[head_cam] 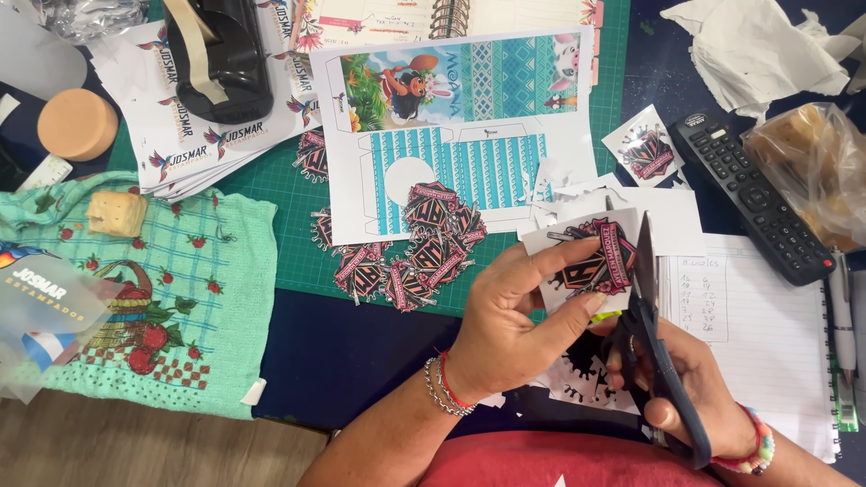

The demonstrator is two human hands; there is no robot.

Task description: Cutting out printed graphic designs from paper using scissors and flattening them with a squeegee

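- A home craft or sticker-making work table.
- A green gridded cutting mat [298,261] covers its far part.
- A stack of printed white sheets [194,144] lies far left.
- A pile of cut-out black-and-pink stickers [415,248] sits mid-table.
- A black tape dispenser [221,59] and a black remote control [753,194] lie around.

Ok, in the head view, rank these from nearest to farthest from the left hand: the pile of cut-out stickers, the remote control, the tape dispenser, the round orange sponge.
1. Pile of cut-out stickers: just above the left hand, on the green mat.
2. Remote control: to the right, past the scissors.
3. Tape dispenser: top left, on printed sheets.
4. Round orange sponge: far left edge.
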